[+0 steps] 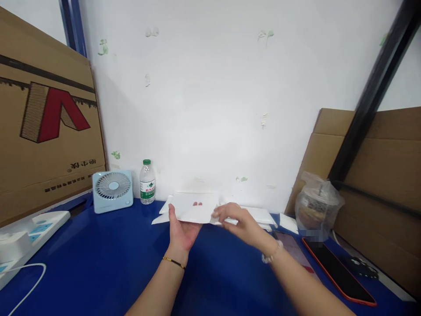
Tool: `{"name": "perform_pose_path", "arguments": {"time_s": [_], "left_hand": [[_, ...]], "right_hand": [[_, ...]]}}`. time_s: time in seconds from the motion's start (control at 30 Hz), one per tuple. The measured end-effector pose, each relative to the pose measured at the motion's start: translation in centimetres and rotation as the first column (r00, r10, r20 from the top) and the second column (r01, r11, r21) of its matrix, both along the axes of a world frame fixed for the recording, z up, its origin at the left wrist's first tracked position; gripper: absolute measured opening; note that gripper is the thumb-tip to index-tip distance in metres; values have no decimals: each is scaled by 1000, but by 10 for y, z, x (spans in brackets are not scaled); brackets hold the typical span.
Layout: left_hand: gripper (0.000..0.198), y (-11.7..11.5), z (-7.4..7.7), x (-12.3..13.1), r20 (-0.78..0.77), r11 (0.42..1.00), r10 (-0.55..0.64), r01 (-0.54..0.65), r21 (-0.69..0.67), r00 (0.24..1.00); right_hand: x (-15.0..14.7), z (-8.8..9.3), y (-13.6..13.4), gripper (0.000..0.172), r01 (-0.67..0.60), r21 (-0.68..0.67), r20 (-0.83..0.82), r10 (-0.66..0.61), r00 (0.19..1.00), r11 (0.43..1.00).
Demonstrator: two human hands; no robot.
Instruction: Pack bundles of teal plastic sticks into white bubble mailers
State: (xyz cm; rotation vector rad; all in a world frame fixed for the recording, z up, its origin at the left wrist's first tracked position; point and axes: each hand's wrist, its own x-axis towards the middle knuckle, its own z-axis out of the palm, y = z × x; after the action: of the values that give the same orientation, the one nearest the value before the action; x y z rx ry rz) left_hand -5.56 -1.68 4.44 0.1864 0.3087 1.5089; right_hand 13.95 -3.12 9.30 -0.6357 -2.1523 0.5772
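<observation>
My left hand (184, 230) supports a flat white paper piece (187, 210) from below, its thumb over the left edge. Two small reddish-brown marks show on the paper's upper face. At the right end, my right hand (238, 219) has its fingers closed on the paper's near corner. Whether this piece is a single sheet or folded in layers, I cannot tell. More flat white pieces (261, 216) lie behind my right hand, against the wall.
A light blue fan (113, 191) and a water bottle (147, 182) stand back left on the blue table (98, 263). A power strip (46, 226) lies left. To the right are a bagged cup (315, 206), a red-edged phone (338, 270) and another phone (294, 254).
</observation>
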Motion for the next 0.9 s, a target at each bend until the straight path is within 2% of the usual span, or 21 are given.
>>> {"name": "perform_pose_path", "arguments": {"time_s": [0.07,0.13,0.17,0.2,0.23,0.27,0.33,0.4,0.47,0.53,0.63,0.7,0.77,0.83,0.9], "left_hand": [[39,-6,5,1,26,996,86,-86,-12,996],[30,-12,11,6,3,989,144,-144,-27,990],[29,-16,15,10,-27,985,173,-174,-6,984],[30,-20,20,16,-66,979,205,-203,35,976],[33,-24,24,23,-112,971,231,-222,89,966],[38,-28,28,32,-162,963,247,-223,150,955],[45,-37,35,50,-274,943,259,-182,278,926],[46,-45,40,67,-416,923,263,-101,371,871],[44,-52,42,79,-548,906,283,-31,422,787],[45,-55,44,83,-618,889,315,4,458,720],[47,-55,48,82,-635,864,365,6,503,681],[46,-54,50,80,-614,849,404,-27,528,678],[45,-54,52,80,-573,840,425,-69,538,700],[45,-55,54,81,-532,844,412,-89,529,739],[44,-56,56,80,-499,857,386,-102,504,776]], "right_hand": [[3,-12,-25,6,-18,-32,4,18,1000,999],[2,-31,-38,9,79,-190,-237,-124,963,979],[0,-41,-40,15,113,-323,-425,-250,870,940],[-4,-50,-40,22,84,-472,-574,-378,726,878],[-8,-58,-39,27,-19,-610,-639,-478,603,792],[-12,-64,-37,32,-142,-708,-648,-556,520,692],[-20,-71,-33,38,-354,-765,-645,-634,427,539],[-25,-73,-29,39,-487,-740,-656,-656,372,464],[-27,-74,-28,36,-542,-724,-646,-697,312,428],[-27,-77,-27,31,-553,-734,-600,-759,253,396],[-27,-83,-27,22,-551,-750,-543,-816,200,364],[-27,-86,-28,20,-511,-784,-517,-827,221,354],[-27,-86,-29,23,-431,-824,-509,-813,281,368],[-25,-84,-30,25,-360,-834,-534,-775,338,417],[-22,-81,-30,26,-312,-829,-555,-749,361,464]]}}
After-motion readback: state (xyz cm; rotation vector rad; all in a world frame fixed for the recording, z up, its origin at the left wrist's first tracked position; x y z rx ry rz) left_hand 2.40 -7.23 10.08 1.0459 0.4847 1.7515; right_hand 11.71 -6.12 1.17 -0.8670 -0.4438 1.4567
